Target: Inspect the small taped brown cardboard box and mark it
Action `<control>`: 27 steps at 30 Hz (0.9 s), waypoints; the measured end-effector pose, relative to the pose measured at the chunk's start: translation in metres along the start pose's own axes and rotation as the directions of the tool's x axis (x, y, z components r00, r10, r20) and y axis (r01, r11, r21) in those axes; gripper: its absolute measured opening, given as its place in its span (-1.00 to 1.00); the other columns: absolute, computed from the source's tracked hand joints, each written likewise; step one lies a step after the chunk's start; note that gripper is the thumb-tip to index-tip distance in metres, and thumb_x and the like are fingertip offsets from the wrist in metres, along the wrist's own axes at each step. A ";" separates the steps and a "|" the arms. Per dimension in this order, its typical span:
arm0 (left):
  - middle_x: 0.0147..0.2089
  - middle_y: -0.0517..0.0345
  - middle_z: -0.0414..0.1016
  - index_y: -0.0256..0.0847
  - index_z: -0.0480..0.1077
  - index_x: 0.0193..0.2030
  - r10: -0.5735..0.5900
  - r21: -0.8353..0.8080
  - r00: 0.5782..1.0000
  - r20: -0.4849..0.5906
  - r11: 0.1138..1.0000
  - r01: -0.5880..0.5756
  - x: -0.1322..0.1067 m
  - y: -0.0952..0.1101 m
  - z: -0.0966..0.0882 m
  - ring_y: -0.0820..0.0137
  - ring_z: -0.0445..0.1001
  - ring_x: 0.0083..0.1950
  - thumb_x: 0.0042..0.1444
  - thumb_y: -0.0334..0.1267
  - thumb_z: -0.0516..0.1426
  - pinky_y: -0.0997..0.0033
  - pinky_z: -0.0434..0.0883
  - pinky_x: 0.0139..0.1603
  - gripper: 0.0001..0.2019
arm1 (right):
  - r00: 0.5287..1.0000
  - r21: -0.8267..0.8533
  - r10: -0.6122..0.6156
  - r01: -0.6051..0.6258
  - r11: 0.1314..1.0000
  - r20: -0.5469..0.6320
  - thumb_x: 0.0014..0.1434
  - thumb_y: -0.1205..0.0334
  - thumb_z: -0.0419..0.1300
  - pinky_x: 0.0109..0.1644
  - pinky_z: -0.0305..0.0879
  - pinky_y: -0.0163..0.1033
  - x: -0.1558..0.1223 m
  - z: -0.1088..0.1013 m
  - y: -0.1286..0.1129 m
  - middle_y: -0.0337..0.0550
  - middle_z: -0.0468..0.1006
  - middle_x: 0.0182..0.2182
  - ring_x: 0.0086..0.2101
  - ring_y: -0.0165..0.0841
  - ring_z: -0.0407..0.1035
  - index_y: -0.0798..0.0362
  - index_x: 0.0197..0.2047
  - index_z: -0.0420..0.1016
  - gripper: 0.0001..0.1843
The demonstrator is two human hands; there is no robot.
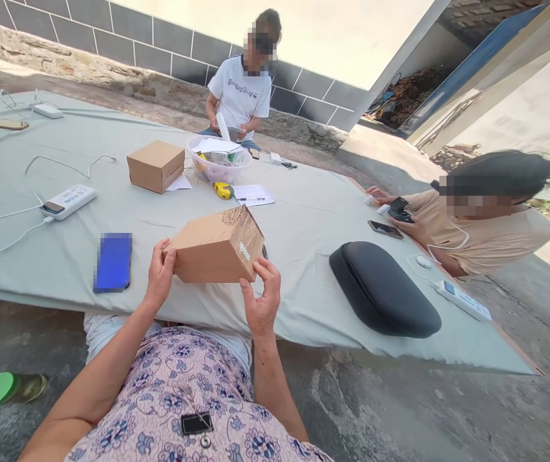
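Note:
Between my two hands is a brown cardboard box, tilted above the near part of the cloth-covered table. My left hand grips its left end, thumb on the near side. At the right end, my right hand pinches the lower corner beside a small white printed mark. Dark scribble-like lines run over the top right of the box. Part of a dark thin object shows behind its right edge. Left of my left hand lies a phone with a blurred blue screen.
A second cardboard box, a plastic basket, a yellow tape measure and paper lie farther back. A black case sits at right. White power strips trail cables. Two people sit across and at right.

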State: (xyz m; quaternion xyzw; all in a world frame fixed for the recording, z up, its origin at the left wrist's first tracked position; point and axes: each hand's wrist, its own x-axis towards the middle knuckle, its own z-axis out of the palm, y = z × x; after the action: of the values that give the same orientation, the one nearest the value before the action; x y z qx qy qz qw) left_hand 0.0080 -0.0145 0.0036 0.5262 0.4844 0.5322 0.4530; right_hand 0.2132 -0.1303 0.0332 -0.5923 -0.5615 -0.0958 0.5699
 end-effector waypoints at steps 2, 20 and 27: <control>0.07 -0.06 0.50 -0.10 0.19 0.34 -0.113 -0.092 0.994 0.008 0.989 0.113 0.001 0.000 0.001 0.21 0.51 0.04 0.11 0.30 0.15 0.37 0.50 -0.24 -0.23 | 1.000 0.028 0.018 -0.018 0.999 -0.011 0.30 0.04 0.21 0.20 0.39 0.13 -0.001 0.002 0.002 0.09 0.46 0.12 0.16 -0.14 0.38 -0.01 0.12 0.40 -0.62; 0.16 -0.09 0.56 -0.10 0.07 0.41 -0.117 -0.232 0.952 0.283 0.955 0.187 -0.009 0.009 0.012 0.11 0.53 0.18 -0.08 0.08 0.37 0.15 0.50 0.10 -0.04 | 0.990 0.048 0.127 -0.125 0.991 -0.054 0.29 0.02 0.23 0.00 0.51 -0.05 -0.004 -0.001 0.000 0.08 0.48 0.08 0.08 -0.19 0.41 0.01 0.11 0.44 -0.61; -0.04 -0.07 0.64 -0.22 0.25 0.27 -0.201 -0.194 0.943 0.264 0.947 0.256 -0.011 0.011 0.011 0.17 0.59 -0.04 -0.14 0.19 0.36 0.33 0.47 -0.21 -0.12 | 0.994 0.028 0.028 -0.025 0.999 -0.106 0.33 0.10 0.19 -0.06 0.53 -0.07 0.002 -0.012 -0.021 0.03 0.47 -0.02 0.01 -0.22 0.42 -0.02 0.04 0.50 -0.73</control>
State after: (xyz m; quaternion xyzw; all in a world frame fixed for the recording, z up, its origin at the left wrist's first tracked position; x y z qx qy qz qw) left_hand 0.0193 -0.0263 0.0127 0.4717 0.4202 0.4594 0.6243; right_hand 0.2046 -0.1443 0.0508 -0.5860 -0.5237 -0.1119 0.6081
